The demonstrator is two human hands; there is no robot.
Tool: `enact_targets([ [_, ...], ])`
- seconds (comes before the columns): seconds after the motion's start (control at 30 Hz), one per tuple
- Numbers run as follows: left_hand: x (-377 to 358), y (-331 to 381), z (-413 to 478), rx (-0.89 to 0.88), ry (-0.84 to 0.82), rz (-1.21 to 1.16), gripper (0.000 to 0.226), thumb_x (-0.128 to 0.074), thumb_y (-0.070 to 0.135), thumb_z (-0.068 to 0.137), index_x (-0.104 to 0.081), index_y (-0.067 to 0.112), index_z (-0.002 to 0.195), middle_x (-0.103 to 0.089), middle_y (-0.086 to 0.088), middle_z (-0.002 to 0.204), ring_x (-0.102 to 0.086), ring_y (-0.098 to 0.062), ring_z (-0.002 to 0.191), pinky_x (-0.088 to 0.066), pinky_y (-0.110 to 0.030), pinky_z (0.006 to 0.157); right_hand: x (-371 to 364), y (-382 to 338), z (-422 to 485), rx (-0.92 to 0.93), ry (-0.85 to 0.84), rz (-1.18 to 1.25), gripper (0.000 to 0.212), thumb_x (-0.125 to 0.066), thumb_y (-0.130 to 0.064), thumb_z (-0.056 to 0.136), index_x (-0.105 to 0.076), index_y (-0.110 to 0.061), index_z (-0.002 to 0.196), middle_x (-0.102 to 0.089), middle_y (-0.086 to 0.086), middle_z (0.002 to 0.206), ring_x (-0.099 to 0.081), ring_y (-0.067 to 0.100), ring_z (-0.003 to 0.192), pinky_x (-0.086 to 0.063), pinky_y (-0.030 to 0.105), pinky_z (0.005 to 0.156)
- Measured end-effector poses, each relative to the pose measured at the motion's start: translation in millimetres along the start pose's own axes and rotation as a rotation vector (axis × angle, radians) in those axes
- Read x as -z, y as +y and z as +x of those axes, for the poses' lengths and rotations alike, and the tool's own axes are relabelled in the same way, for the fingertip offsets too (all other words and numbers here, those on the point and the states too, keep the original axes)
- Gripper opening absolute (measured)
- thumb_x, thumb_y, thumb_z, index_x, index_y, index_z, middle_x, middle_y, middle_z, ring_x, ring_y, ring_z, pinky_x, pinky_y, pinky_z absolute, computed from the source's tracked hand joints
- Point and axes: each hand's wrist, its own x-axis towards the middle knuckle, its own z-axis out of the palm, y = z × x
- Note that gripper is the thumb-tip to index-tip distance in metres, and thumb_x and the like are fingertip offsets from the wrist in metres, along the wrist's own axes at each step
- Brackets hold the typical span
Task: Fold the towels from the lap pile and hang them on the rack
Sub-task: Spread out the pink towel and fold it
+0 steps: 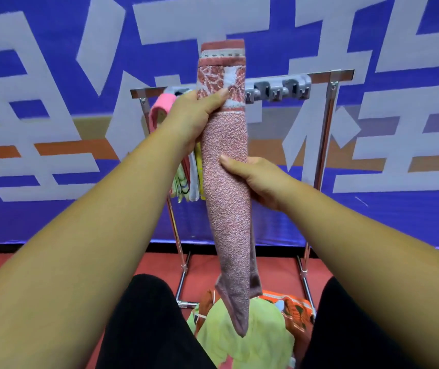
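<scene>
Both hands gripped the towel (226, 209) mid-frame: left hand (197, 115) high, right hand (255, 179) lower. Keeping its edges even looked wise before reaching the rack (326, 134).

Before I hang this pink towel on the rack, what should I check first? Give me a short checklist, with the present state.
1. Pink towel folded into a narrow strip: ok.
2. Left hand grips its upper part: ok.
3. Right hand holds its middle: ok.
4. Grey clip bar has free clips beside the hung towels: ok.
5. Towel's lower end clear of the lap pile: cannot tell.
</scene>
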Motion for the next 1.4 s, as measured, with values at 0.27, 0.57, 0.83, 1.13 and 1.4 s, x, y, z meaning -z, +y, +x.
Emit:
enact_targets([
  [0.27,3,-151,-33,0.423,-0.244,0.021,0.071,-0.064,0.077,0.087,-0.076,0.013,0.114,-0.071,-0.015,0.093,-0.065,-0.028,0.083,-0.05,-0.035,0.078,28,75,13,-0.127,0.104,0.293,0.046,-0.058,-0.032,0.109,-0.063,0.002,0.14,-0.07,0.022,0.135,-0.066,0.036,0.129,-0.051,0.05,0.114],
  [0.57,8,-277,-85,0.582,-0.451,0.045,0.022,-0.074,0.013,0.096,-0.076,0.007,0.117,-0.077,-0.012,0.118,-0.071,-0.021,0.104,-0.055,-0.035,0.098,67,141,32,-0.282,0.384,0.665,0.03,-0.05,-0.021,0.108,-0.067,0.0,0.123,-0.074,0.018,0.098,-0.072,0.033,0.09,-0.058,0.047,0.087],
  [0.83,-24,-315,-56,0.633,-0.26,-0.271,0.033,-0.065,0.004,0.099,-0.068,-0.005,0.131,-0.074,-0.023,0.123,-0.072,-0.029,0.11,-0.056,-0.042,0.104,91,231,44,-0.489,0.357,0.745,0.082,-0.054,-0.068,0.097,-0.058,-0.004,0.148,-0.061,0.026,0.146,-0.059,0.045,0.135,-0.041,0.059,0.119],
  [1.13,-15,-346,-13,0.747,-0.002,-0.648,0.023,-0.049,0.001,0.103,-0.066,-0.006,0.117,-0.072,-0.026,0.114,-0.073,-0.036,0.105,-0.062,-0.05,0.092,87,253,83,-0.484,0.208,0.277,0.074,-0.08,-0.069,0.078,-0.076,-0.015,0.129,-0.075,0.015,0.128,-0.071,0.037,0.121,-0.046,0.058,0.116],
  [1.4,2,-363,8,0.858,-0.084,-0.367,0.045,-0.057,0.022,0.101,-0.066,-0.01,0.131,-0.068,-0.032,0.13,-0.07,-0.043,0.12,-0.057,-0.053,0.105,80,250,93,-0.55,0.266,0.392,0.035,-0.057,-0.025,0.108,-0.068,0.0,0.13,-0.075,0.022,0.124,-0.073,0.033,0.117,-0.055,0.048,0.107],
])
